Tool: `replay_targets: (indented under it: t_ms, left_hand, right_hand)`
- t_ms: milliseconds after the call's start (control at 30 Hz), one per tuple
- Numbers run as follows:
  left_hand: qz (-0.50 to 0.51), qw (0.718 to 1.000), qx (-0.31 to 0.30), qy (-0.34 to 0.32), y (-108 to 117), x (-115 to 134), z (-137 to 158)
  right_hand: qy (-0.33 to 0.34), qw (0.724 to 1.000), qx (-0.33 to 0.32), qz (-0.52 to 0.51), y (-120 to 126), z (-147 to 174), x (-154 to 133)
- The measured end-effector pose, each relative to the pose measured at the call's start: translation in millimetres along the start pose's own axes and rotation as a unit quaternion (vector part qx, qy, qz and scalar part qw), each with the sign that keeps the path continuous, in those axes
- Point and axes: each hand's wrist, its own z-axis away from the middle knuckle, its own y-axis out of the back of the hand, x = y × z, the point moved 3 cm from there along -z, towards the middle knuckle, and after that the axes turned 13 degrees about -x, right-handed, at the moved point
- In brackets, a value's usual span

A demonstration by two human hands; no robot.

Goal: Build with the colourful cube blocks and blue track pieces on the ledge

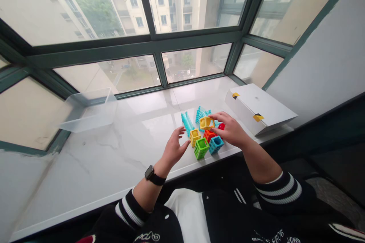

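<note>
Between the thumb and fingers of my right hand is a yellow toy block with a round opening, raised above the other pieces. My left hand has its fingers apart and holds nothing, just left of a second yellow block. In front stand a green block and a blue block. An orange-red block sits behind them, partly covered. A straight clear-blue track piece and a curved one lie farther back. Something red shows beside my right fingers.
At the left of the white marble sill stands a clear plastic bin. A white box with yellow-and-black tabs lies at the right by the wall. Green-framed windows close off the back.
</note>
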Motion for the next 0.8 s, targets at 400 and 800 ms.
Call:
replay_targets:
  t_ms: [400,800]
  left_hand:
    - [-0.065,0.997,-0.047,-0.019,-31,-37,-21]
    - [-0.023,0.999,-0.031,0.009,-38,-32,-24]
  right_hand:
    - [0.008,0.996,-0.092,0.017,-27,-21,22]
    - [0.009,0.988,-0.154,0.000,-51,-39,28]
